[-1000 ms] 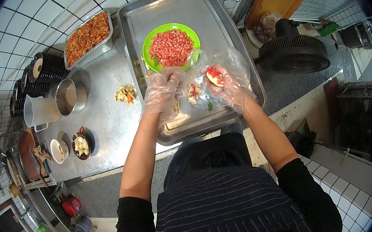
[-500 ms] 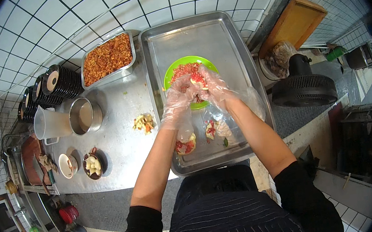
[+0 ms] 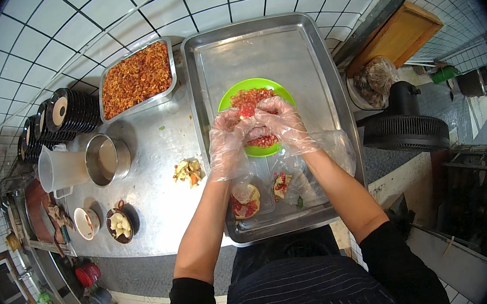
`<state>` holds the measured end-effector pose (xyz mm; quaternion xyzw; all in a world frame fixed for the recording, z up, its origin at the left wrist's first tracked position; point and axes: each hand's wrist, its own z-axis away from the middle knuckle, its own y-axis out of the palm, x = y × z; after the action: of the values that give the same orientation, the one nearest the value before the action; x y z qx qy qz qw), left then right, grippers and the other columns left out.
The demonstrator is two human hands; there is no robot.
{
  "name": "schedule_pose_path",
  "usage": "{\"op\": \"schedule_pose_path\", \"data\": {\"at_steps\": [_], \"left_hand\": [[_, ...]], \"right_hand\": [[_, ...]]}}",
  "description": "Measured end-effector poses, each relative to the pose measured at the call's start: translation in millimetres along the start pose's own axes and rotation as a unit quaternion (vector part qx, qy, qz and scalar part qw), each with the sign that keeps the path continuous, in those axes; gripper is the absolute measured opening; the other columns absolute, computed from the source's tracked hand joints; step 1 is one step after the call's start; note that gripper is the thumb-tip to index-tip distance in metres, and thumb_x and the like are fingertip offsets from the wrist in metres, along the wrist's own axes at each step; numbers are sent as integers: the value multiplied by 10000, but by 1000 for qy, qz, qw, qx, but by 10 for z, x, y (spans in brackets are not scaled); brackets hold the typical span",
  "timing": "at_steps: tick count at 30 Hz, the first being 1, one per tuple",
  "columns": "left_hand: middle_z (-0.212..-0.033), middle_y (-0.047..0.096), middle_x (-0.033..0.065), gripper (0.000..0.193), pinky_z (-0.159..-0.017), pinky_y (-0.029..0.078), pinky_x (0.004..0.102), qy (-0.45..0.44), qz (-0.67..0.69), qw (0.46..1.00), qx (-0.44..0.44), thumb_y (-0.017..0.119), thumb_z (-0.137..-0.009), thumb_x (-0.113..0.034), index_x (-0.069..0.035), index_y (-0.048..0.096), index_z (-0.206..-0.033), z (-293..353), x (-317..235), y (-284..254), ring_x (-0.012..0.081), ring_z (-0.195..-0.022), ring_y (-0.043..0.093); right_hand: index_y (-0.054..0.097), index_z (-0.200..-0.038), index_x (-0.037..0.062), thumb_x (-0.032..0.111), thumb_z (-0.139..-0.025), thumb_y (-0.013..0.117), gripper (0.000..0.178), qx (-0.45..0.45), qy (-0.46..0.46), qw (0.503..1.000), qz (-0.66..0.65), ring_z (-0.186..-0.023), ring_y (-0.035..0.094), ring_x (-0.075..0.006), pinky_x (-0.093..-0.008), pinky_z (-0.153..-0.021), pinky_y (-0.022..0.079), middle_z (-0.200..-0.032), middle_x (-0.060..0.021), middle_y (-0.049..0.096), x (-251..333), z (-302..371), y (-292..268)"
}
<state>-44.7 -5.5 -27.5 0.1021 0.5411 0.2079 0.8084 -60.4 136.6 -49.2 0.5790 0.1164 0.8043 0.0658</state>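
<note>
Both my hands wear clear plastic gloves and meet over a green plate (image 3: 286, 90) heaped with red pomegranate seeds (image 3: 263, 142). My left hand (image 3: 228, 134) and my right hand (image 3: 282, 125) are closed around a piece of pomegranate (image 3: 246, 110), its red seeds showing between the fingers. The plate rests on a large metal tray (image 3: 244, 50). Nearer to me on that tray lie a bigger pomegranate piece (image 3: 246, 202), partly under clear plastic, and a small broken pomegranate piece (image 3: 281, 185) beside a clear plastic bag (image 3: 330, 148).
Left of the tray stand a metal pan of reddish-brown crumbly food (image 3: 136, 80), a steel pot (image 3: 107, 160), a plastic jug (image 3: 64, 166), a white cup (image 3: 87, 222) and a bowl of pale cloves (image 3: 121, 225). Peel scraps (image 3: 188, 171) lie on the metal table. A black fan (image 3: 405, 124) stands right.
My right hand has turned inward and come down closer to the left, so the pomegranate piece is more covered by fingers. The whole view has shifted slightly.
</note>
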Motion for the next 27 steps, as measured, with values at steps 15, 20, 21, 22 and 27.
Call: {"op": "schedule_pose_path", "data": {"at_steps": [15, 20, 21, 22, 27], "left_hand": [[-1028, 623, 95, 310, -808, 542, 322, 19, -4, 999, 43, 666, -772, 64, -58, 513, -1013, 66, 75, -16, 183, -905, 623], [-1046, 621, 92, 294, -830, 549, 347, 11, 68, 994, 79, 645, -793, 45, -62, 507, -1030, 119, 69, 17, 197, -926, 627], [-1051, 619, 89, 297, -827, 550, 343, 16, 80, 994, 79, 643, -794, 43, -64, 505, -1035, 121, 96, 7, 196, -933, 626], [-1056, 617, 86, 301, -823, 552, 340, 22, 92, 992, 79, 640, -796, 41, -67, 502, -1041, 115, 143, -15, 196, -939, 625], [-1038, 613, 81, 316, -810, 542, 308, 8, 123, 989, 80, 619, -796, 70, -76, 503, -1050, 217, 62, -14, 189, -933, 618]], "right_hand": [[615, -927, -10, 169, -851, 610, 194, -11, 26, 998, 55, -785, 599, -130, -282, -690, 488, -843, -46, 634, 190, 131, -59], [602, -889, -38, 192, -869, 557, 235, -53, -80, 973, 211, -735, 559, -136, -313, -683, 457, -776, -84, 615, 0, 107, -55], [600, -883, -38, 189, -869, 551, 232, -63, -88, 970, 217, -727, 552, -138, -313, -680, 456, -767, -91, 608, -14, 116, -30], [597, -877, -38, 186, -869, 544, 231, -73, -95, 967, 223, -718, 545, -139, -314, -678, 454, -759, -98, 602, -20, 129, -10], [588, -969, -6, 163, -898, 533, 192, -63, -20, 990, 125, -789, 552, -110, -278, -732, 466, -856, -40, 592, -27, 189, 31]]}}
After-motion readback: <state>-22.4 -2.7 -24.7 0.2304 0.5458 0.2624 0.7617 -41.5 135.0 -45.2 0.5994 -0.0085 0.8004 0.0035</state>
